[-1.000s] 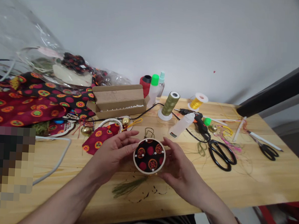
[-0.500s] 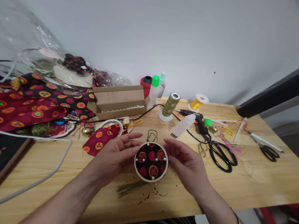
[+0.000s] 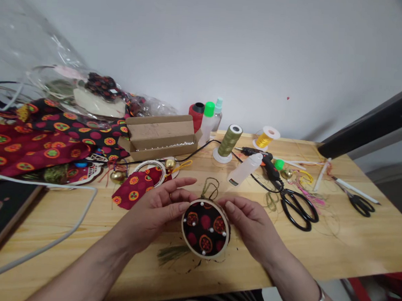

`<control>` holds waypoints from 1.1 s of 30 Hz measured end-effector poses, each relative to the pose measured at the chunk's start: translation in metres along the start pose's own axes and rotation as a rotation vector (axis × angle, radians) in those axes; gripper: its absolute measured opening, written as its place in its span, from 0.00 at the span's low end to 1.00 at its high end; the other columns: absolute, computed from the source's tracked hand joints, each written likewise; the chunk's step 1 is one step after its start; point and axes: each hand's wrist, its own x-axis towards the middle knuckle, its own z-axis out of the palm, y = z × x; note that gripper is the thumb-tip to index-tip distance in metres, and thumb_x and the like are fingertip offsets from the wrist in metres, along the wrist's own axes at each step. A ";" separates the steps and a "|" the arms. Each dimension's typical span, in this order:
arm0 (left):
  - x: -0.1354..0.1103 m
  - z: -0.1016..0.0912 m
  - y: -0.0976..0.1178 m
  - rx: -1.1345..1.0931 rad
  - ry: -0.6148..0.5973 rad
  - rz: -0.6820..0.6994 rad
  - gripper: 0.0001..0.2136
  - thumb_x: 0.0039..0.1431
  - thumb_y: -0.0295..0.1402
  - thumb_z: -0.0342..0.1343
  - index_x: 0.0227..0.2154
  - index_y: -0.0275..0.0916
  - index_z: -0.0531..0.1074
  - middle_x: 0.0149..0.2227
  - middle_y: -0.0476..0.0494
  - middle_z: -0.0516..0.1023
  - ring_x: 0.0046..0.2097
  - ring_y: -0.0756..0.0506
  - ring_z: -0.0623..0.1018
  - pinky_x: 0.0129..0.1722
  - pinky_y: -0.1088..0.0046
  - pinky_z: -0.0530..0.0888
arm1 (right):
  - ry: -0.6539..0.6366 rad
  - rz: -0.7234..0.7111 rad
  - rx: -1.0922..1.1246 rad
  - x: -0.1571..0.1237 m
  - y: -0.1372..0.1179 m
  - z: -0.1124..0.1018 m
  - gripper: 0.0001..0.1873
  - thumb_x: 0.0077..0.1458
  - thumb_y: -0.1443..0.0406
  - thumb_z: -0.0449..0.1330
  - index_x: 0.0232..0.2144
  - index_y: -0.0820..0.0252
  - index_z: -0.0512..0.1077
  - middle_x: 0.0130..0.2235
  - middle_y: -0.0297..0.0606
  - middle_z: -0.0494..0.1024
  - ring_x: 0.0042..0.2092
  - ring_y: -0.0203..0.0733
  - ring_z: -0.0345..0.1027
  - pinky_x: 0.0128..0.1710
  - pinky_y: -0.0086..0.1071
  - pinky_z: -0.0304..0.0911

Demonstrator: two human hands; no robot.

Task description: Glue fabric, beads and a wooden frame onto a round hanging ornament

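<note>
Between my two hands is a round ornament [image 3: 205, 235] with a pale wooden rim, dark patterned fabric and several white beads on its face. A cord loop [image 3: 211, 187] rises from its top edge. My left hand [image 3: 165, 207] grips the upper left rim with the thumb on the front, some fingers stretched out. My right hand [image 3: 249, 224] pinches the upper right edge, thumb and fingers closed on it. The ornament tilts, so its bark-like side shows at the right. Under it on the table lies a bundle of green threads [image 3: 172, 254] with dark crumbs.
Behind stand a box of beads [image 3: 160, 143], a green thread spool [image 3: 230, 141], a glue bottle [image 3: 245, 169] and a yellow spool [image 3: 266, 137]. Black scissors [image 3: 299, 210] and a glue gun [image 3: 270, 166] lie right. Patterned fabric [image 3: 34, 145] and a white cable [image 3: 77, 227] occupy the left.
The ornament has come closer to me and tilted, showing more of its right side. Its cord loop now stands higher. My right hand has closed on the upper right edge.
</note>
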 end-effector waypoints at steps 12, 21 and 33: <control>-0.003 -0.002 -0.004 0.029 -0.110 0.028 0.22 0.51 0.28 0.62 0.50 0.46 0.68 0.34 0.50 0.79 0.35 0.51 0.77 0.36 0.76 0.71 | -0.120 0.091 0.294 0.001 0.009 0.009 0.10 0.48 0.63 0.67 0.36 0.51 0.78 0.36 0.30 0.78 0.34 0.29 0.69 0.35 0.22 0.61; -0.002 -0.002 -0.005 0.036 -0.162 -0.040 0.26 0.50 0.28 0.63 0.53 0.43 0.66 0.38 0.44 0.80 0.39 0.47 0.78 0.39 0.71 0.71 | -0.291 0.043 -0.002 0.005 -0.010 0.005 0.15 0.52 0.67 0.63 0.45 0.55 0.74 0.41 0.36 0.77 0.41 0.37 0.70 0.41 0.30 0.63; -0.004 0.002 -0.005 0.039 -0.231 -0.074 0.24 0.52 0.27 0.62 0.53 0.44 0.68 0.30 0.50 0.77 0.32 0.51 0.75 0.34 0.76 0.67 | -0.495 -0.190 -0.264 0.015 -0.022 0.002 0.13 0.54 0.70 0.61 0.42 0.54 0.77 0.38 0.35 0.76 0.42 0.38 0.69 0.46 0.36 0.63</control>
